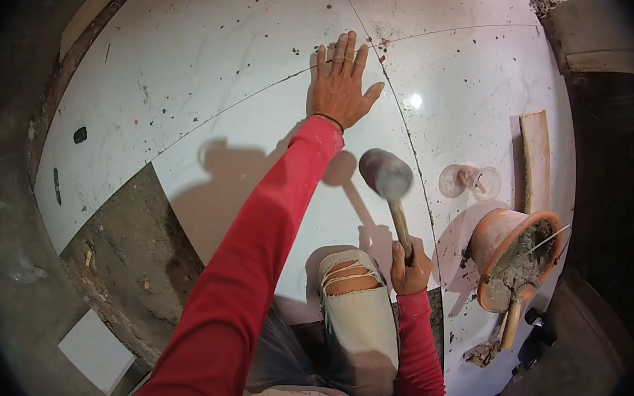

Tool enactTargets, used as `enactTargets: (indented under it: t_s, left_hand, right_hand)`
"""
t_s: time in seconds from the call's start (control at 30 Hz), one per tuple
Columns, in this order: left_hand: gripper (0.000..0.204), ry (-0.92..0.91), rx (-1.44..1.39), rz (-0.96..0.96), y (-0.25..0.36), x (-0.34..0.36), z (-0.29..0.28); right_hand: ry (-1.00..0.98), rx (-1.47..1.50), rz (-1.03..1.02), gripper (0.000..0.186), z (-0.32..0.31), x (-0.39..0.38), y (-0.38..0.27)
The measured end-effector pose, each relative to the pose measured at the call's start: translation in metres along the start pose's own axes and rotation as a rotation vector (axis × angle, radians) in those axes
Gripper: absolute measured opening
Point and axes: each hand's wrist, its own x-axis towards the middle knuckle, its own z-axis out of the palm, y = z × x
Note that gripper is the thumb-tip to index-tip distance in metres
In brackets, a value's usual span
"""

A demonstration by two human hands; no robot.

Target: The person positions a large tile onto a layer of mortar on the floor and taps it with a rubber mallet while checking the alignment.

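Two hands at work on white floor tiles point(216, 61).
Left hand point(340, 83) lies flat, fingers spread, upper centre; right hand point(411, 265) grips a rubber mallet point(386, 178) mid-frame; orange mortar bucket point(517, 257) at right.

- A long red sleeve is worn on the left arm, ending at the wrist toward 12 o'clock, where a thin dark band is seen just below the left hand point(342, 83).
- A matching red sleeve is worn on the right arm, cuffed just under the right hand point(410, 266).
- Pale, worn trousers are seen between the arms; the cloth over the raised knee is torn open, with frayed threads crossing the gap.
- A light-coloured garment edge is visible at 6 o'clock.
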Motion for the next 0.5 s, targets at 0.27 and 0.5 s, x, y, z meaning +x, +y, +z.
enactTargets:
  t_s: [0.27,0.5]
  left_hand:
    - [0.073,-0.001,-0.046,-0.004,-0.002,0.006,0.003]
    - [0.073,0.015,-0.054,0.023,-0.004,0.008,0.006]
  right_hand:
    - [-0.194,-0.418,-0.039,0.025,0.002,-0.001,0.055]
    - [-0.173,-0.229,-0.144,0.023,0.002,-0.019,0.065]
